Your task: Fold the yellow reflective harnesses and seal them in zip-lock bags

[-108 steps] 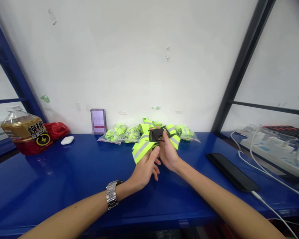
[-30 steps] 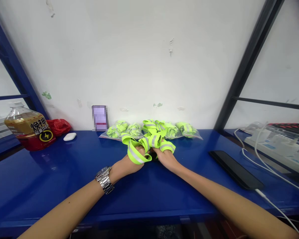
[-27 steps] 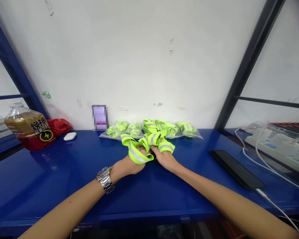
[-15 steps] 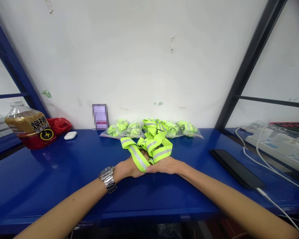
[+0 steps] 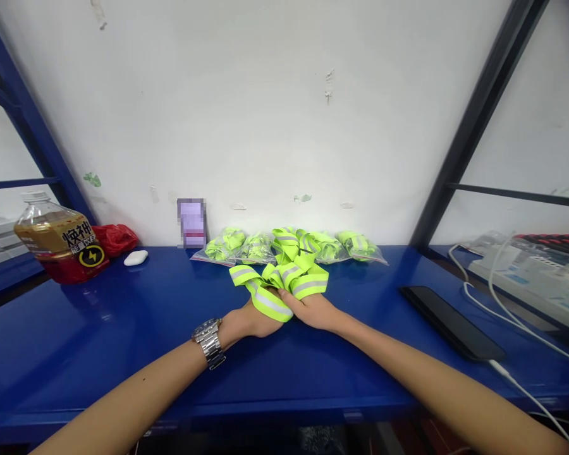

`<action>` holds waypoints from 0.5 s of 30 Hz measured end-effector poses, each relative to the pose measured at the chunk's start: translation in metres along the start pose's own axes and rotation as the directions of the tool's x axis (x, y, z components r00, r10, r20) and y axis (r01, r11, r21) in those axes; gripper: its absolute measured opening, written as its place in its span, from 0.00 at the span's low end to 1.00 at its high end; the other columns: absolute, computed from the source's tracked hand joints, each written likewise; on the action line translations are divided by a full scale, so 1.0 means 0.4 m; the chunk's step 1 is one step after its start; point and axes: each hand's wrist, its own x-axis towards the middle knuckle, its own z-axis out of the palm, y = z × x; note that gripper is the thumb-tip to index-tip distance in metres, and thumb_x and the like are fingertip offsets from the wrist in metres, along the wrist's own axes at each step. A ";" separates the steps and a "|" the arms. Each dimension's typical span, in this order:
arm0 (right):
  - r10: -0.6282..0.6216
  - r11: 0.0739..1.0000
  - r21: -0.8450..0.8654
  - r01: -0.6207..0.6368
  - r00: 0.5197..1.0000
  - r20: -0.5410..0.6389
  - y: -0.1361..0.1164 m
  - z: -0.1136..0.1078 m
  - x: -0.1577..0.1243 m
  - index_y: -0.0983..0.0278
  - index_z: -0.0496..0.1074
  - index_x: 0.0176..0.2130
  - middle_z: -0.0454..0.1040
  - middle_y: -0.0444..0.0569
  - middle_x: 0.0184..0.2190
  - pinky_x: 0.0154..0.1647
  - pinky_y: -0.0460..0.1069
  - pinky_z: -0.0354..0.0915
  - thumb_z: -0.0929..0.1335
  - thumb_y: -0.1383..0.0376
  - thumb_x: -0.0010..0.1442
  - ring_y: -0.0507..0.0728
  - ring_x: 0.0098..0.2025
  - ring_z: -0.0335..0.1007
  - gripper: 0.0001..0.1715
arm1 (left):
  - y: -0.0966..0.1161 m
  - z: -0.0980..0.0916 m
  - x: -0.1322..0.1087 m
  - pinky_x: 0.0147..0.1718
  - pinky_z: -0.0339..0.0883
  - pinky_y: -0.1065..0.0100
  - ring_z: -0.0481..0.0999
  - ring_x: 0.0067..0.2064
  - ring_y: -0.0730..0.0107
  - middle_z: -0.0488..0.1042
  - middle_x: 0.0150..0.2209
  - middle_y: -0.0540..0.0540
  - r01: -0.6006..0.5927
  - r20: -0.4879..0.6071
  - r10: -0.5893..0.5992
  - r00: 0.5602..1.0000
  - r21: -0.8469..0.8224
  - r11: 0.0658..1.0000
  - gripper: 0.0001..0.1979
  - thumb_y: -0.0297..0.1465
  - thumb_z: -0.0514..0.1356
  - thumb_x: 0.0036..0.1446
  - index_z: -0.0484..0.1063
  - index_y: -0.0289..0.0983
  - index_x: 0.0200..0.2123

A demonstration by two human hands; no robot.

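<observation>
A bundle of neon-yellow reflective strap [image 5: 308, 278] with a grey stripe sits between my hands above the blue table. My left hand [image 5: 260, 321], with a metal watch [image 5: 209, 341] at its wrist, is closed on the strap; one band loops over it and hides most of its fingers. Against the bundle's right side, my right hand [image 5: 315, 309] grips the strap, its thumb pointing toward the left hand and its other fingers covered. Behind lie clear plastic bags [image 5: 222, 246] holding more such straps; the bundle overlaps the middle ones.
A drink bottle [image 5: 59, 243], a red plastic bag [image 5: 116, 239] and a white earbud case [image 5: 136, 258] are at the left. An upright phone [image 5: 192, 222] leans by the wall. At the right, a black phone [image 5: 450, 321] is plugged into a white cable [image 5: 516, 379] near power strips [image 5: 540, 281].
The band over my left hand has swung from steep to flatter across it. My right thumb has moved up onto the bundle, and the right-hand loop has closed up.
</observation>
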 end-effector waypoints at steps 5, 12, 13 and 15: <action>0.085 0.996 0.007 -0.085 0.991 -0.107 0.019 0.004 0.004 0.59 0.73 0.46 0.76 0.48 0.47 0.63 0.58 0.57 0.69 0.54 0.57 0.61 0.53 0.69 0.19 | 0.026 -0.019 0.000 0.50 0.65 0.62 0.72 0.43 0.61 0.76 0.32 0.48 0.078 0.109 -0.064 0.992 -0.126 0.989 0.03 0.28 0.60 0.49 0.72 0.42 0.26; 0.253 0.952 0.181 -0.247 0.967 -0.009 0.019 0.005 0.018 0.58 0.77 0.35 0.80 0.45 0.33 0.54 0.58 0.66 0.69 0.51 0.56 0.60 0.42 0.75 0.15 | 0.050 -0.031 -0.020 0.44 0.72 0.62 0.77 0.42 0.60 0.79 0.37 0.48 0.224 0.267 -0.155 0.951 -0.251 0.942 0.12 0.35 0.66 0.46 0.77 0.40 0.37; 0.270 0.940 0.215 -0.266 0.963 0.011 0.020 0.005 0.018 0.58 0.78 0.35 0.80 0.45 0.33 0.53 0.58 0.67 0.69 0.51 0.56 0.61 0.42 0.76 0.15 | 0.048 -0.023 -0.019 0.46 0.71 0.60 0.77 0.44 0.59 0.79 0.41 0.46 0.175 0.227 -0.112 0.967 -0.280 0.944 0.15 0.36 0.67 0.47 0.77 0.41 0.41; 0.250 0.929 0.290 -0.230 0.968 -0.033 0.023 0.003 0.016 0.58 0.78 0.36 0.80 0.45 0.34 0.53 0.59 0.67 0.71 0.51 0.54 0.61 0.44 0.76 0.15 | 0.041 -0.008 -0.017 0.49 0.70 0.57 0.76 0.48 0.55 0.78 0.46 0.44 0.066 0.098 -0.039 0.994 -0.288 0.955 0.20 0.37 0.67 0.47 0.77 0.42 0.45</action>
